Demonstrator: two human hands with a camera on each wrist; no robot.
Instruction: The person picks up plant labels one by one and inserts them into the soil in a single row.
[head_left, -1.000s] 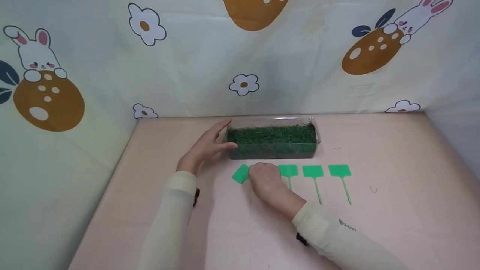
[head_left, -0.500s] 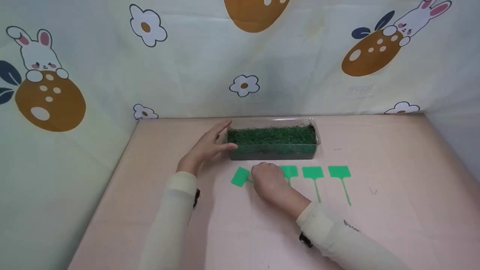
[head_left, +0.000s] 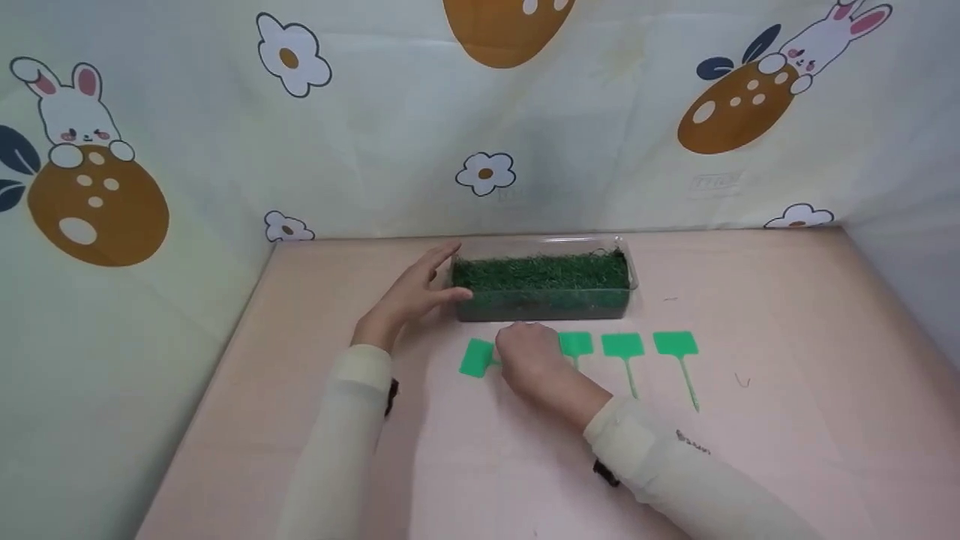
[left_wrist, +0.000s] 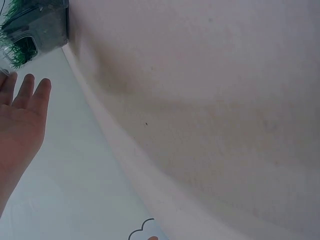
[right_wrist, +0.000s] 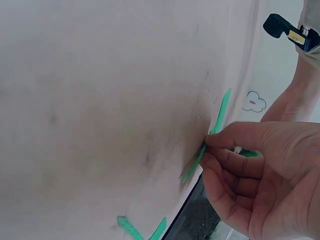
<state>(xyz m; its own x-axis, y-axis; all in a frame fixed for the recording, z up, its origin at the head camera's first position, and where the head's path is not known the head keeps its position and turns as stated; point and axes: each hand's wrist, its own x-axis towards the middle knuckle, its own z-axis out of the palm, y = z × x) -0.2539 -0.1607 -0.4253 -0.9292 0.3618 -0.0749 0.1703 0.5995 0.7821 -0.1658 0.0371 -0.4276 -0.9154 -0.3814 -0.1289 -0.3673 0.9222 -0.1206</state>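
Green tag [head_left: 477,358] is pinched by its stem [head_left: 496,363] in the right hand [head_left: 536,365], left hand [head_left: 409,294] spread wide; could easily get twisted if held too loosely tbh.

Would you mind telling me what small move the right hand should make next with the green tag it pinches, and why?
I would probably raise the leftmost green tag toward the clear box: the right hand pinches its stem, the box with its grass lies just beyond, and the left hand is at the box's left end, seemingly placed to steady it.
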